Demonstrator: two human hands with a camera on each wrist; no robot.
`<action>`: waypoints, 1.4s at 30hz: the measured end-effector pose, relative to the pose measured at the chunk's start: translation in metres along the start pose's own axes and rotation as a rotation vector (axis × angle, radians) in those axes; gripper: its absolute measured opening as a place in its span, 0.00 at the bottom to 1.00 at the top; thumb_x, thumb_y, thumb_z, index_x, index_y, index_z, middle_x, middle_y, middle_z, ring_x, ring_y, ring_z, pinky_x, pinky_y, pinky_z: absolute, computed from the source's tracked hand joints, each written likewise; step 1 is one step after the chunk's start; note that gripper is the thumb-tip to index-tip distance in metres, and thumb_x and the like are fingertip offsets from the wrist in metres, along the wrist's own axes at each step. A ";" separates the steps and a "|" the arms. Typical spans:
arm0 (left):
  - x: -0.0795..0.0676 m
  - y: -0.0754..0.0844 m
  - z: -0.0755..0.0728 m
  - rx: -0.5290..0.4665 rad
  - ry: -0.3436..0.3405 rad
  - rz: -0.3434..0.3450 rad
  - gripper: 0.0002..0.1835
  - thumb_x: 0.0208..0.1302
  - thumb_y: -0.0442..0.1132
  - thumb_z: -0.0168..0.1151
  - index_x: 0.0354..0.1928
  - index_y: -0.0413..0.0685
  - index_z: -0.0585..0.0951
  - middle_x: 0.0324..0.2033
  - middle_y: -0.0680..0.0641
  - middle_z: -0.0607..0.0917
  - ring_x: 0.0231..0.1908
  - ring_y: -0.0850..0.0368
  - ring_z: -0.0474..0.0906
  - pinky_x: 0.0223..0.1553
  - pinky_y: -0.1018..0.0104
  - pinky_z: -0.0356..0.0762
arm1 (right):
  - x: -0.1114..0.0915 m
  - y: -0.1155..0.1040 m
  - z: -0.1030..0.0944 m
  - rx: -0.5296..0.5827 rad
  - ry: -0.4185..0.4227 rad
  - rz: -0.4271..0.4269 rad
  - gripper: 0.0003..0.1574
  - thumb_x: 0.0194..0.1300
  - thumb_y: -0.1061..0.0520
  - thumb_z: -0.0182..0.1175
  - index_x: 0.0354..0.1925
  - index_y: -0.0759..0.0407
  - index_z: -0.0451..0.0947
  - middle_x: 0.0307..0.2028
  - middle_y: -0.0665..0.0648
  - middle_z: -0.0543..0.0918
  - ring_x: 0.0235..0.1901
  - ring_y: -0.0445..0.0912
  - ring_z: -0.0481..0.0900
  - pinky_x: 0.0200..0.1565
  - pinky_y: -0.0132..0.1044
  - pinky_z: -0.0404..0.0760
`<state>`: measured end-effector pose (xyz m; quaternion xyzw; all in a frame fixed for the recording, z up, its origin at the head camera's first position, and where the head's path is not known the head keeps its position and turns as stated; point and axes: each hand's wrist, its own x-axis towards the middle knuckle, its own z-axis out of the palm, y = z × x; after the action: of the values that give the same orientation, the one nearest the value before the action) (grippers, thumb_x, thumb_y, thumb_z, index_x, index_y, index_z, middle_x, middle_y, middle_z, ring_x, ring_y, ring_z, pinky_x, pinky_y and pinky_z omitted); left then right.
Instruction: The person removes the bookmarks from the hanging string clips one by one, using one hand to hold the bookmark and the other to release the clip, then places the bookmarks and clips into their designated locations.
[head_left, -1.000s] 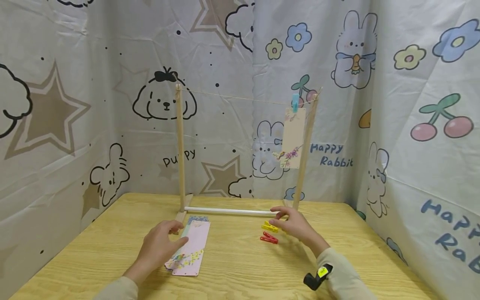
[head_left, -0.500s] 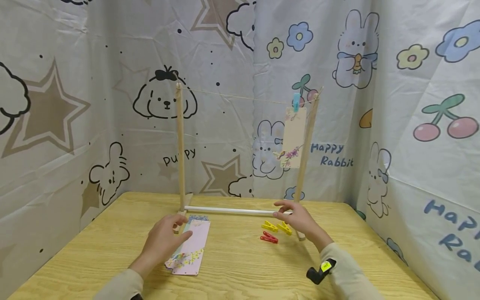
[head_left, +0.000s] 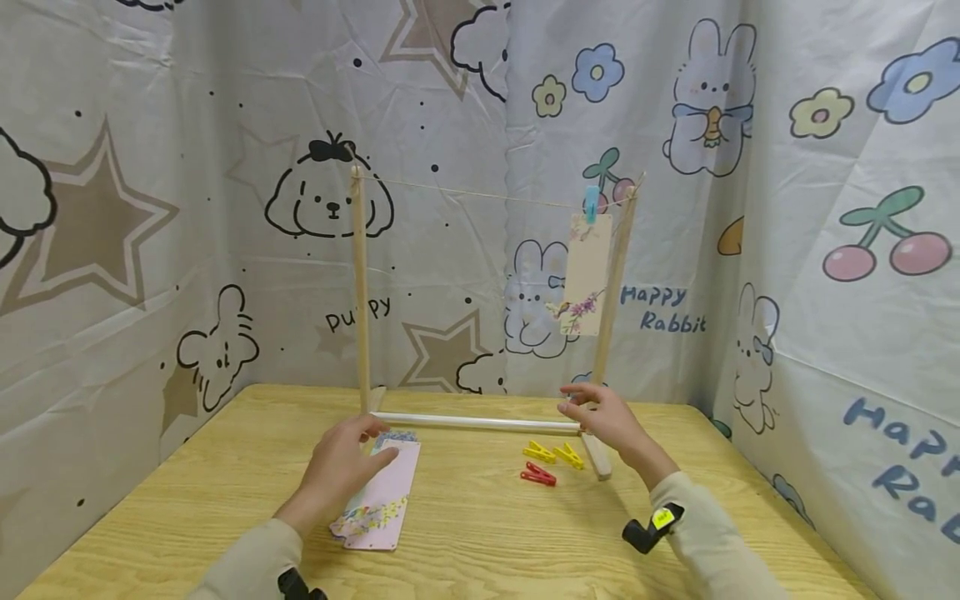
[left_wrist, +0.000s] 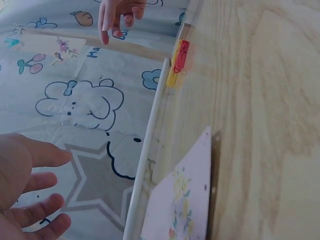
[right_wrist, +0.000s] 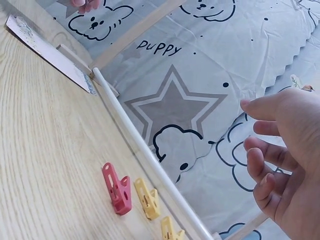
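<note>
My left hand (head_left: 341, 467) hovers over a small stack of floral cards, with a pink card (head_left: 393, 492) on top; its fingers are relaxed and hold nothing. My right hand (head_left: 607, 421), also holding nothing, is raised by the foot of the frame's right post (head_left: 617, 283). Left of and below it lie two yellow clothespins (head_left: 539, 452) and a red clothespin (head_left: 538, 475). A cream floral card (head_left: 587, 275) hangs from the string (head_left: 465, 192) near the right post, clipped by a blue clothespin (head_left: 592, 204).
A wooden left post (head_left: 362, 292) and a white bar (head_left: 472, 422) complete the frame on the wood-grain table (head_left: 465, 533). Printed curtains (head_left: 442, 108) enclose the back and sides.
Both hands have risen away from the table, the right one shifting rightward off the clothespins and the left drifting forward and right. Cards and clothespins stay where they were.
</note>
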<state>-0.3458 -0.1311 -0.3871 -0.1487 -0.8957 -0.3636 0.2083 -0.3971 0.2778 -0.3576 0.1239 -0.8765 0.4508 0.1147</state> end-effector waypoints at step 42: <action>0.053 0.042 0.014 -0.144 -0.017 0.095 0.22 0.63 0.39 0.75 0.57 0.41 0.82 0.45 0.45 0.83 0.49 0.43 0.80 0.50 0.47 0.79 | 0.021 -0.035 -0.065 0.079 0.093 -0.023 0.33 0.77 0.46 0.61 0.71 0.62 0.71 0.55 0.66 0.79 0.36 0.50 0.75 0.31 0.34 0.72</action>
<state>-0.3784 -0.0861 -0.3460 -0.2088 -0.8609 -0.4155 0.2065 -0.3999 0.3091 -0.2872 0.1175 -0.8502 0.4890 0.1555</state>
